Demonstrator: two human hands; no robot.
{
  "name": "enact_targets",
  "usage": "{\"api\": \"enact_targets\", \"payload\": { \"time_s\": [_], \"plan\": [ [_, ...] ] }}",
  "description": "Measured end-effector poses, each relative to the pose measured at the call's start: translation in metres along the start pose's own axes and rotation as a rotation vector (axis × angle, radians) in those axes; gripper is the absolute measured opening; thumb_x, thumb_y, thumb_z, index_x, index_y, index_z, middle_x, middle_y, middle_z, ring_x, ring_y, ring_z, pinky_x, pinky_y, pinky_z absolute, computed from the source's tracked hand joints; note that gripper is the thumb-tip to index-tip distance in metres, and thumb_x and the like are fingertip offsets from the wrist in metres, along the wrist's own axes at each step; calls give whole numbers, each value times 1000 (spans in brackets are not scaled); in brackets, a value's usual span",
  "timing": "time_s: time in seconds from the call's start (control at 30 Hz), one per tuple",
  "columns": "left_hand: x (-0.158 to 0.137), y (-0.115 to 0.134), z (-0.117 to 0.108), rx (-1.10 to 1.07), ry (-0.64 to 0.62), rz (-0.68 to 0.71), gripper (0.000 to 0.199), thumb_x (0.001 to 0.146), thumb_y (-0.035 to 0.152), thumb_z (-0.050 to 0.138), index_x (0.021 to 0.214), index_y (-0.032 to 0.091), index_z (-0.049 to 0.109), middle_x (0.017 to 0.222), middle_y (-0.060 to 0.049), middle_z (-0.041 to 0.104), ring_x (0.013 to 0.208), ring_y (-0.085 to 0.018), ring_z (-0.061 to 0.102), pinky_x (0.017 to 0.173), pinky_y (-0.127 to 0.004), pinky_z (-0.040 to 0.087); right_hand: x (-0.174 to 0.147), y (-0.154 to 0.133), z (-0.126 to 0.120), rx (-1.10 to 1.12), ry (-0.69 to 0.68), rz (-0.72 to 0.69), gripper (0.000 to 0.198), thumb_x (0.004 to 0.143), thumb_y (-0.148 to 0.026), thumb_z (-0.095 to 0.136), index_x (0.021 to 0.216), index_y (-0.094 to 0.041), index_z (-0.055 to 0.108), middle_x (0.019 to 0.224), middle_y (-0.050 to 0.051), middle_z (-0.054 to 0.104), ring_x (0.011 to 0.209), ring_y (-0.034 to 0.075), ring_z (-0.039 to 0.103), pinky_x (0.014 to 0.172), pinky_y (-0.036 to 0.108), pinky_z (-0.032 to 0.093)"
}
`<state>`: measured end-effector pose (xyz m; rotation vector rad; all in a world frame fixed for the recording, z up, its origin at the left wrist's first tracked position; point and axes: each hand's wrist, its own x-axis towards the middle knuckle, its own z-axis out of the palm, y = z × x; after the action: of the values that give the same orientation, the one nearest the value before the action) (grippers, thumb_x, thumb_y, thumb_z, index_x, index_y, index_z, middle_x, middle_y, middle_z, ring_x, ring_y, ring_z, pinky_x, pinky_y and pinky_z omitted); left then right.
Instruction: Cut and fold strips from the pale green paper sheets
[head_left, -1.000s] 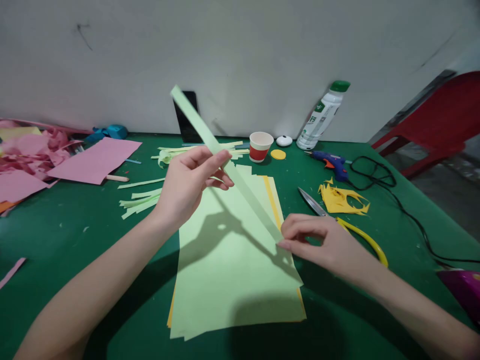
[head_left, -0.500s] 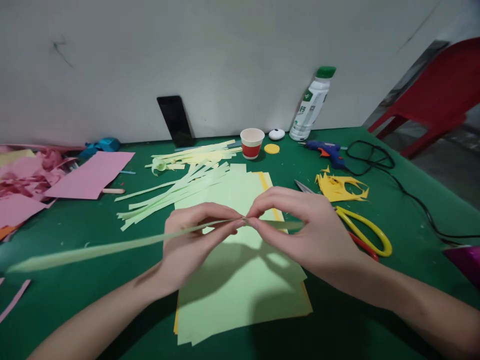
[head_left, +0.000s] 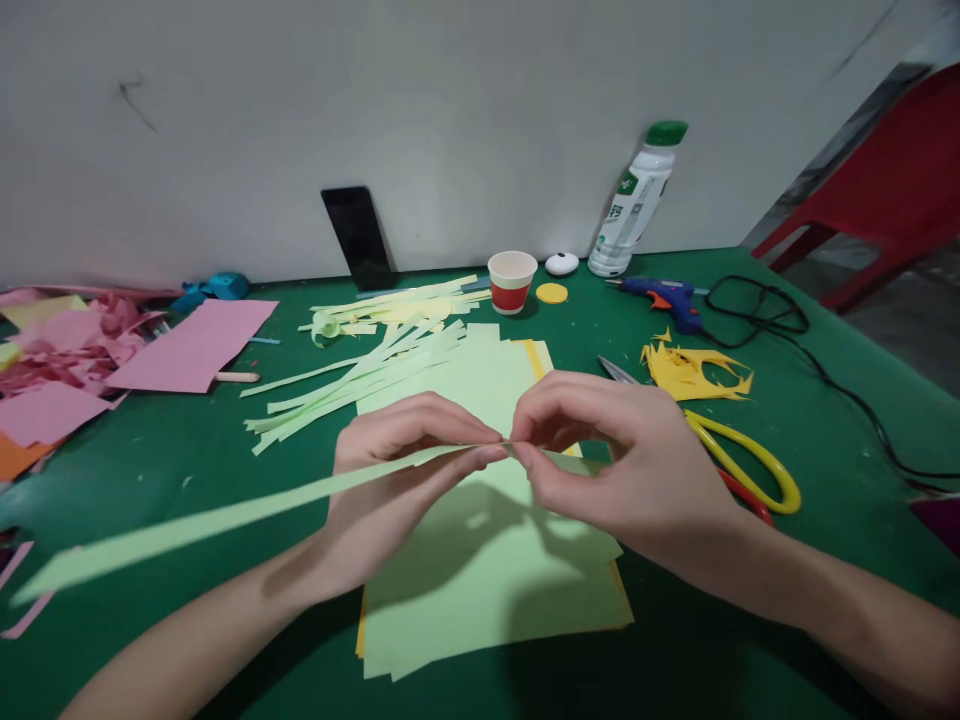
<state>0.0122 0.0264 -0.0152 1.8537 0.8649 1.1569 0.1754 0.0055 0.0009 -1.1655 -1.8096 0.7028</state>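
Note:
A light green paper strip runs from the lower left up to my fingertips. My left hand pinches it between thumb and fingers. Right beside it, my right hand pinches the same strip, and a short end shows behind the right fingers. The fingertips of both hands nearly meet. Below them lie stacked light green paper sheets with yellow edges peeking out. Cut green strips fan out beyond my left hand. Near my right hand are scissors with yellow and red handles, their blades partly hidden.
Pink paper is piled at left. A phone leans on the wall near a red-and-white paper cup, a yellow disc, a white case and a bottle. A corded glue gun and yellow scraps lie right.
The strip's long free end has dropped slightly and shows its face more broadly. Both hands stay pinched on it, with the right fingers shifted a little. The whole view has moved slightly.

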Motion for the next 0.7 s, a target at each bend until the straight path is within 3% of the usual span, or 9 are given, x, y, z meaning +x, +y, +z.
{"api": "enact_targets", "payload": {
  "time_s": [0.47, 0.7],
  "plan": [
    [4, 3, 0, -153, -15, -199, 5, 66, 19, 69, 61, 20, 67, 63, 0, 64, 56, -11, 59, 48, -20, 52, 1, -5, -4, 31, -60, 121, 9, 63, -11, 51, 58, -18, 54, 59, -2, 55, 55, 9, 49, 49, 20, 43],
    [12, -1, -13, -210, 143, -236, 4, 65, 20, 69, 61, 20, 67, 66, 1, 62, 55, -10, 57, 47, -20, 52, -1, 2, -14, -5, -62, 256, 10, 63, -12, 53, 57, -20, 51, 60, -2, 54, 51, 9, 51, 46, 19, 42]
  ]
}}
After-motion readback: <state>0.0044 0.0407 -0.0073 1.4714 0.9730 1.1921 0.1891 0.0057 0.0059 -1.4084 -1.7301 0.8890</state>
